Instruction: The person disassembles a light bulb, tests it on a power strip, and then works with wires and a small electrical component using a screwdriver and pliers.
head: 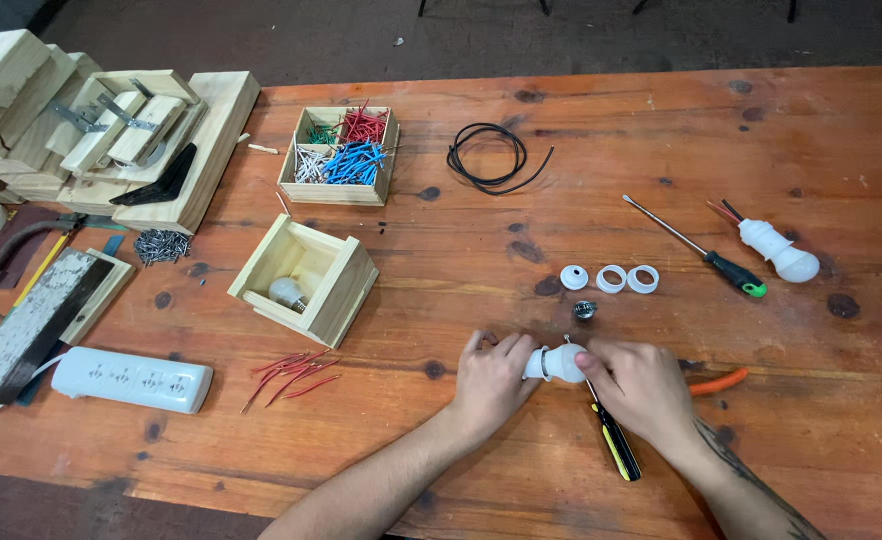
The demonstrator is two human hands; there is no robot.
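Both my hands meet near the table's front edge on a small white lamp socket [557, 364]. My left hand [493, 382] grips its left end, and my right hand [637, 386] grips its right end. A black and yellow screwdriver [615, 441] lies under my right hand, handle toward me. Just beyond the hands lie a small metal threaded part [585, 309], a white cap [574, 277] and two white rings [626, 279].
A green-handled screwdriver [706, 255] and an assembled white socket with bulb [781, 251] lie at right; orange pliers handle [718, 381] beside my right wrist. Black wire coil [487, 158], wire-filled box [341, 154], box with bulb [306, 281], red wires [288, 373], power strip [133, 378], wood blocks [111, 130] left.
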